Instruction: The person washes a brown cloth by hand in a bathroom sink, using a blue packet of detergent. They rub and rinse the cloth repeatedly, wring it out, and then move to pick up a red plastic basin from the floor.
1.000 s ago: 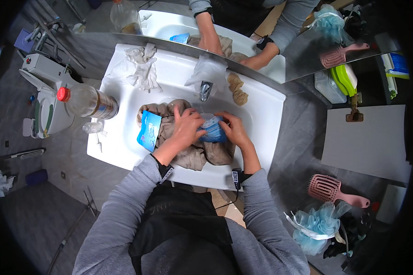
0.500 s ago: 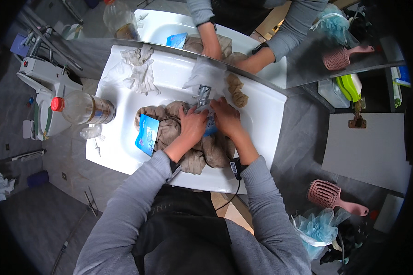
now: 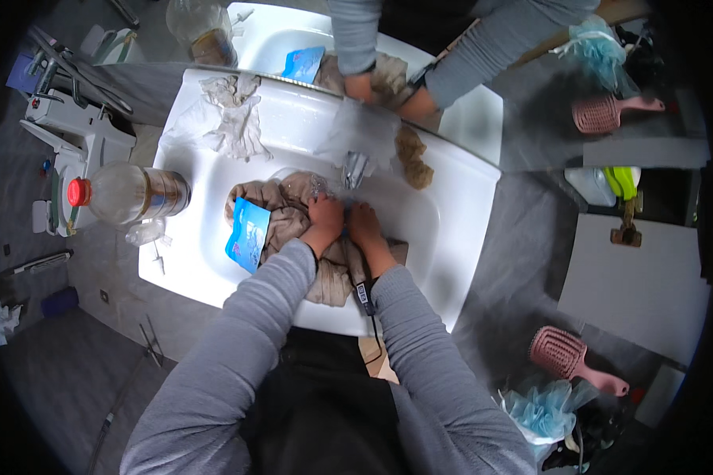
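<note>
Side by side over a heap of wet brown cloth (image 3: 273,198) in the white washbasin (image 3: 444,229), my left hand (image 3: 325,219) and my right hand (image 3: 367,230) have their fingers curled. They pinch a clear plastic packet (image 3: 318,187) with some blue on it, mostly hidden by the hands. Just beyond my fingers is the metal tap (image 3: 355,169). A flat blue pouch (image 3: 248,235) lies on the cloth, left of my left wrist. The cloth hangs toward the basin's near rim.
A large bottle with a red cap (image 3: 139,192) lies at the basin's left edge, above a small clear bottle (image 3: 146,232). Crumpled white cloth (image 3: 239,127) and a tan cloth (image 3: 413,158) rest on the back rim, below a mirror. A pink hairbrush (image 3: 570,356) lies right.
Both hands have drawn nearer to me and closer together, with the packet now mostly covered. The view has shifted slightly. The blue pouch stays on the cloth.
</note>
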A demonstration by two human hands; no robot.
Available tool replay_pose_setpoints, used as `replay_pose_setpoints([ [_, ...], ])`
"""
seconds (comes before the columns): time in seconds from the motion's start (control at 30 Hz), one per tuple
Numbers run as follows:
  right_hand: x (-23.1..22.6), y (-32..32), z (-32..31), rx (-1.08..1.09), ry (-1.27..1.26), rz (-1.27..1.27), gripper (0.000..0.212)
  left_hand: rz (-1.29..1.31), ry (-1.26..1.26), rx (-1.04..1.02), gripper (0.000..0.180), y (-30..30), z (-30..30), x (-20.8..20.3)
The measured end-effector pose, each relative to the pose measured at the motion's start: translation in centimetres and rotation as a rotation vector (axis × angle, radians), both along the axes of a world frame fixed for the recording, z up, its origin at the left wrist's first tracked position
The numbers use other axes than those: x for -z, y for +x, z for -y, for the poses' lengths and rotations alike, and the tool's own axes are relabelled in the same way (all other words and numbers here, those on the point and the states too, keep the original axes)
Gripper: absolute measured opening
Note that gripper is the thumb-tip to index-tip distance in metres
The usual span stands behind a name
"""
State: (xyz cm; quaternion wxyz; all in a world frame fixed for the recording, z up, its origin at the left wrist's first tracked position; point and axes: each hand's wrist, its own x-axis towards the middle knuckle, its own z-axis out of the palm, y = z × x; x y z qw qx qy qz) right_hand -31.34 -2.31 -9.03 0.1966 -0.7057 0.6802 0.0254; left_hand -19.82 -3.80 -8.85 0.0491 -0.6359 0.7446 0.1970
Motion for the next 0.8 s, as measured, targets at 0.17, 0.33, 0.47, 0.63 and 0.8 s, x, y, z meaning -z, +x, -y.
replay_pose_setpoints([
  [0.17, 1.7, 0.7, 3.9, 0.171, 0.014, 0.056, 0.019, 0.043, 0.053, -0.192, 0.026, -1.0, 3.1, 0.6],
  [0.33, 0.3, 0.6, 4.1, 0.227, -0.12, 0.361, 0.019, -0.062, -0.067, -0.486, 0.013, -0.4, 3.1, 0.9],
  [0.47, -2.5, 0.5, 1.5, 0.011, -0.525, 0.329, 0.027, -0.184, -0.09, -0.413, 0.018, 0.5, 2.3, -0.5],
  [0.63, -3.0, -1.2, -1.1, 0.142, -0.15, 0.194, 0.034, -0.131, 0.338, -0.038, 0.036, 1.5, 2.3, -1.8],
  [0.8, -0.2, -1.5, 2.0, -0.054, 0.016, 0.346, 0.031, -0.062, 0.274, -0.062, 0.034, 1.5, 3.2, -1.0],
])
